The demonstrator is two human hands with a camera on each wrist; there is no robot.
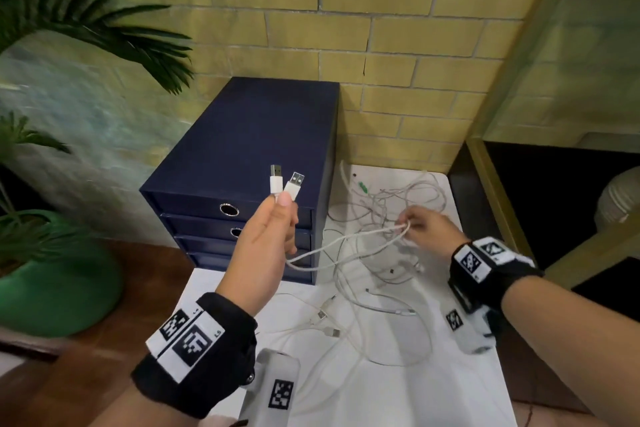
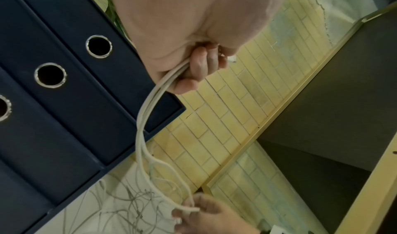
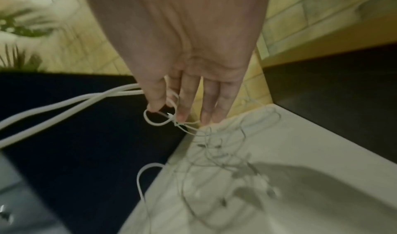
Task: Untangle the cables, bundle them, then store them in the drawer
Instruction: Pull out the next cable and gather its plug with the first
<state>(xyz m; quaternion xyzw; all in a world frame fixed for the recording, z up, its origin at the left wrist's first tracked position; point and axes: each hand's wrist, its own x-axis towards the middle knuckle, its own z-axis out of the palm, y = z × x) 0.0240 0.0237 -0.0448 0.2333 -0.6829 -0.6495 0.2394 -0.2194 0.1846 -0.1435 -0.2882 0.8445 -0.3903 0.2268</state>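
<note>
My left hand [image 1: 277,218] is raised in front of the dark blue drawer unit [image 1: 249,149] and grips two white USB cables [image 1: 346,243] just below their plugs [image 1: 285,182], which stick up above the thumb. In the left wrist view the two cables [image 2: 148,105] leave the curled fingers [image 2: 199,68] and sag down. They run right to my right hand [image 1: 414,224], which pinches them where they meet the tangle of thin white cables [image 1: 388,204]. The right wrist view has the thumb and finger [image 3: 184,101] holding a small cable loop [image 3: 159,120]. All drawers look closed.
More loose white cables [image 1: 346,319] lie on the white tabletop [image 1: 415,392] in front. A green plant pot [image 1: 59,281] stands left on a wooden surface. The brick wall [image 1: 381,45] is behind and a dark shelf unit [image 1: 536,201] stands at the right.
</note>
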